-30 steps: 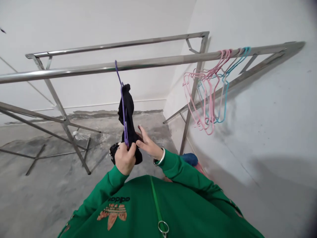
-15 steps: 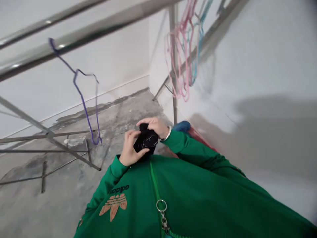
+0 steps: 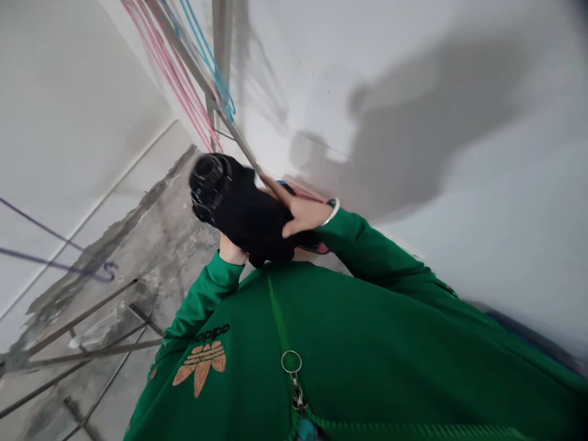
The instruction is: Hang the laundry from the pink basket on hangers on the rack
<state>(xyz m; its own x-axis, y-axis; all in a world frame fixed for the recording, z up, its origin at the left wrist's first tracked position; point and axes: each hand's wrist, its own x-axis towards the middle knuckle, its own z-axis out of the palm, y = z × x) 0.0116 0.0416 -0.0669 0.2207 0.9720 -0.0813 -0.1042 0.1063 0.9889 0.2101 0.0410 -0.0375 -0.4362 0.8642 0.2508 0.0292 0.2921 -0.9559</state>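
A black soft-looking item (image 3: 257, 214), cloth-like with a shiny, ridged far end, is held in front of my chest. Its exact kind does not show. My left hand (image 3: 233, 250) grips it from below on the near left, the fingers mostly hidden behind it. On the right side, my right hand (image 3: 305, 214) grasps its edge, the thumb on the near face and the fingers stretched along the far side.
Pink hangers (image 3: 177, 76) and blue hangers (image 3: 215, 67) hang on a metal rack (image 3: 197, 70) beside the white wall. A purple hanger (image 3: 55, 260) hangs at left. Metal bars (image 3: 92, 354) stand low over the grey floor (image 3: 160, 257).
The view has swung to the right. The black item has gone from a small bundle between my fingers to a larger, more spread shape, raised farther from my chest. My right hand has shifted along its side.
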